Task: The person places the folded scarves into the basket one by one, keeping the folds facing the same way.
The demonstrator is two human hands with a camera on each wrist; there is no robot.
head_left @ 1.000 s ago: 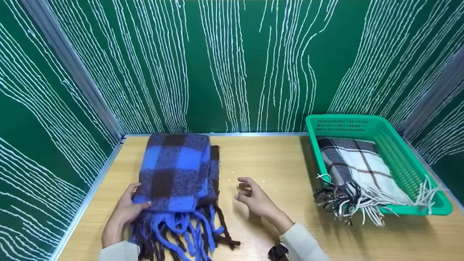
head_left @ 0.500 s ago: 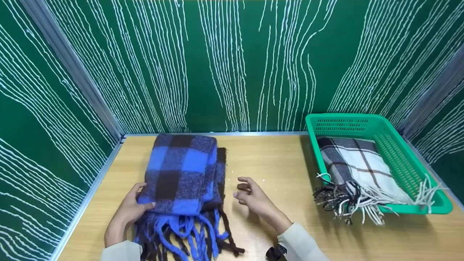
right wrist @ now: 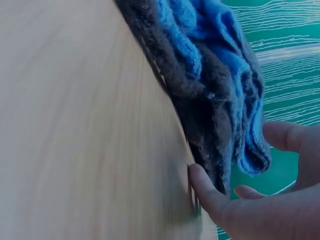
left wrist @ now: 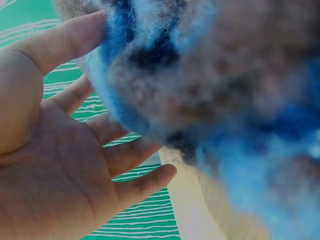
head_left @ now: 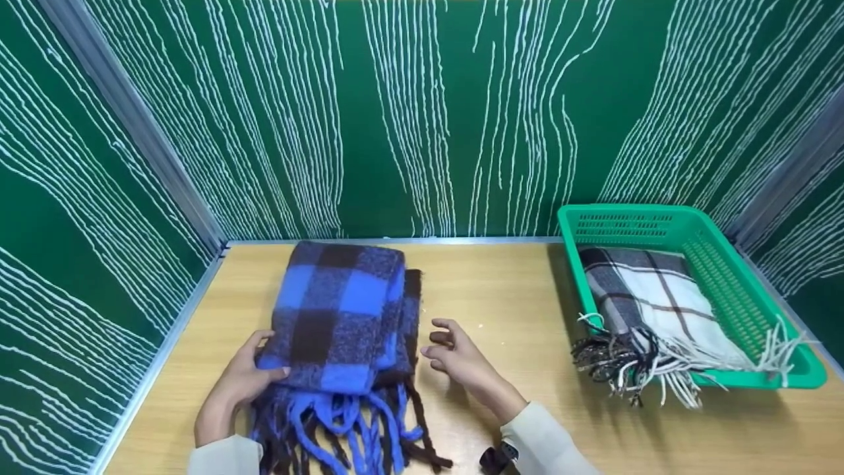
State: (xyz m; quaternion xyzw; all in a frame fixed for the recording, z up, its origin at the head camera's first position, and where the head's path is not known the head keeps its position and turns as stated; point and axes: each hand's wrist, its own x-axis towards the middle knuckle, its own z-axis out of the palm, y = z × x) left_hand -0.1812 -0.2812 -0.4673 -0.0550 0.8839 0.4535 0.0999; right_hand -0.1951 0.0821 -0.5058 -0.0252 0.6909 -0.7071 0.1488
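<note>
A folded blue, black and grey checked scarf (head_left: pixel 330 316) lies on the wooden table, its thick fringe (head_left: pixel 349 429) spread toward the near edge. My left hand (head_left: pixel 234 389) is against the scarf's near left side, thumb on the top layer. Seen from the left wrist, the fingers of that hand (left wrist: pixel 65 145) are extended along the folded edge. To the right of the scarf, my right hand (head_left: pixel 465 359) holds nothing, its fingers loosely bent. In the right wrist view, its fingertips are close to the layered edge of the scarf (right wrist: pixel 215 95).
A green plastic basket (head_left: pixel 758 297) stands at the right of the table (head_left: pixel 501 284). In it lies a folded white, grey and brown checked scarf (head_left: pixel 666 297), fringe draped over the near rim. Green walls (head_left: pixel 369 119) with white wavy lines enclose the table's back and sides.
The blue checked scarf has slid to the right across the table, with my left hand moving along at its side. The gap to my right hand has narrowed; that hand has hardly moved.
</note>
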